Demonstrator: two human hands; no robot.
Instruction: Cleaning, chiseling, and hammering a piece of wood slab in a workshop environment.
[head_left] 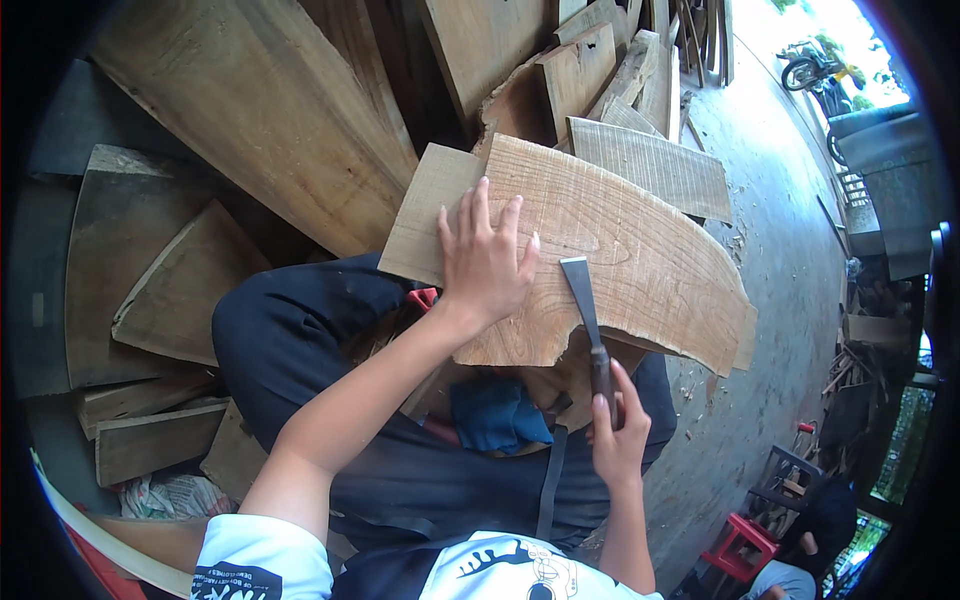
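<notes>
A light brown wooden board (pixel 640 235) with a curved far edge and a notch in its near edge lies across my lap, on top of another plank (pixel 425 195). My left hand (pixel 487 255) rests flat on the board's left part, fingers spread. In my right hand (pixel 619 425) is a chisel (pixel 584 300) with a flared metal blade and a dark handle. Its blade lies over the board near the notch, edge pointing away from me; whether it touches the wood I cannot tell. Below the board, a blue cloth (pixel 497 412) shows between my legs.
Large wooden planks (pixel 260 110) lean at the far left, and more boards (pixel 650 165) stand behind the work. Wood shavings dot the concrete floor (pixel 740 410). At the lower right a person sits near a red plastic stool (pixel 741 546). A motorcycle (pixel 815 65) stands at the far right.
</notes>
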